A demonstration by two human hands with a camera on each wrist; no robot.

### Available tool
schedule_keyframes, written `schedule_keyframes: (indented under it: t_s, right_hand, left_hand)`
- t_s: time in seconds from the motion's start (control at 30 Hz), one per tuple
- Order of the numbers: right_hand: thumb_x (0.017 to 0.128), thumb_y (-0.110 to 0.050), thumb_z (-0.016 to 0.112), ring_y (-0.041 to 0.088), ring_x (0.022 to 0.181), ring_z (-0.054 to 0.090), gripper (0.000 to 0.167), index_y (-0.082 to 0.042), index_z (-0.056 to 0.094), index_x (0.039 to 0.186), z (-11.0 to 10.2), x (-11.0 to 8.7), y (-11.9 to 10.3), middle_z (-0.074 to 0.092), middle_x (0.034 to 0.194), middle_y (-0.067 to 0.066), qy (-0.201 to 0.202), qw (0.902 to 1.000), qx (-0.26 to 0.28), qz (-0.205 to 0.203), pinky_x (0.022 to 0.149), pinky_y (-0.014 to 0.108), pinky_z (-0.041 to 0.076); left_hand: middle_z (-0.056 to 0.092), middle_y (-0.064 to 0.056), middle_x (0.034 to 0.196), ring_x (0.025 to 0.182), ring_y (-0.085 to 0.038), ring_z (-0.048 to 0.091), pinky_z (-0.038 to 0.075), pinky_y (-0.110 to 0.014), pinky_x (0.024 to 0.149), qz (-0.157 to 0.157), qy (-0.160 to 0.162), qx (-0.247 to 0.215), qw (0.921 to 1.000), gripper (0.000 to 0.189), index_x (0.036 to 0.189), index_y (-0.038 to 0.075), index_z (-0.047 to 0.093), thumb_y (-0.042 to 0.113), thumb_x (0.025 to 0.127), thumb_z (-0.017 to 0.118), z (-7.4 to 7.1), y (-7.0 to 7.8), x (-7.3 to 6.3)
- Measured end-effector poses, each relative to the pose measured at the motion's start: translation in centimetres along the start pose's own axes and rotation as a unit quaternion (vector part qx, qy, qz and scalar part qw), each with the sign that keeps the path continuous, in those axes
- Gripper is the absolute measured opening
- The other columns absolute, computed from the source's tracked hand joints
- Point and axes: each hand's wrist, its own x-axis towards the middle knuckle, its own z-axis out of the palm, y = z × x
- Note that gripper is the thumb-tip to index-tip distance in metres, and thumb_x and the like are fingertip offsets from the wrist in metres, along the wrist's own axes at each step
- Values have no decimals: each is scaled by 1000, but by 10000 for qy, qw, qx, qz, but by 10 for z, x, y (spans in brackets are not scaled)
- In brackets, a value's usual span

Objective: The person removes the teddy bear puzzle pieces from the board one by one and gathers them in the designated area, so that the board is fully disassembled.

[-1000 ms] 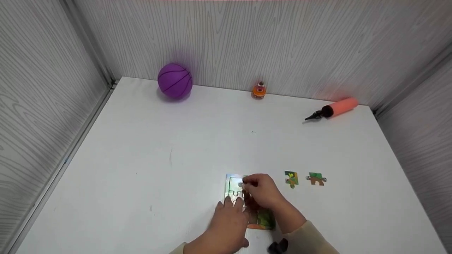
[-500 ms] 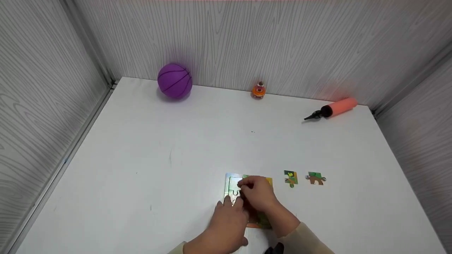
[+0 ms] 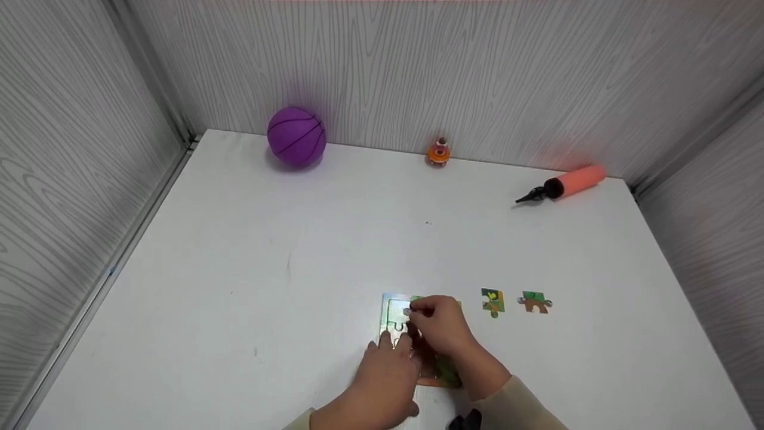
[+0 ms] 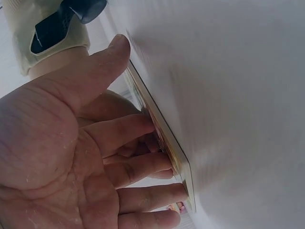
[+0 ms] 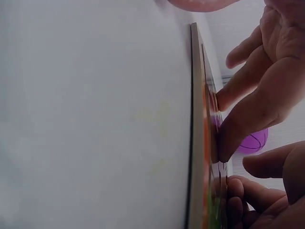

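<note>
A jigsaw board (image 3: pixel 385 306) lies near the table's front, its upper left corner bright with glare. My left hand (image 3: pixel 387 379) rests its outstretched fingertips on the board's lower left part. In the left wrist view, the palm of the left hand (image 4: pixel 90 143) faces the camera, fingers touching the board's edge (image 4: pixel 162 126). Over the upper middle of the board, my right hand (image 3: pixel 443 325) has thumb and index finger together on a puzzle piece (image 3: pixel 407 312), of which only a pale knob shows. The right hand (image 5: pixel 267 200) is low over the board in its wrist view.
Two loose pieces, a green-yellow one (image 3: pixel 493 303) and a green-brown one (image 3: pixel 535 302), lie right of the board. Along the back wall are a purple ball (image 3: pixel 296 137), a small orange toy (image 3: pixel 439 153) and a coral hand pump (image 3: pixel 576 181).
My right hand shifted slightly left over the board, covering the pale knob, then came back right and uncovered it. The left hand stays in place.
</note>
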Motion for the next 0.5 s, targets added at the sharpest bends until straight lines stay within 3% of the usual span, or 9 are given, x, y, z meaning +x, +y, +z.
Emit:
schedule_keyframes:
  t_s: [0.27,0.5]
  right_hand:
    - [99,-6,69,23,91,64,20,4,75,116,-3,3,-4,70,103,12,-58,9992,290,274,79,38,59]
    - [99,-8,70,25,94,66,24,6,72,119,-5,2,-8,69,108,15,-146,9977,424,512,79,40,60]
  left_hand:
    - [56,-17,146,135,-48,54,55,-57,98,-7,8,-157,9999,78,136,10,72,61,79,88,0,-1,0]
    - [55,-16,150,137,-49,53,55,-56,98,-74,-95,-96,9999,81,141,14,70,62,79,88,1,1,2]
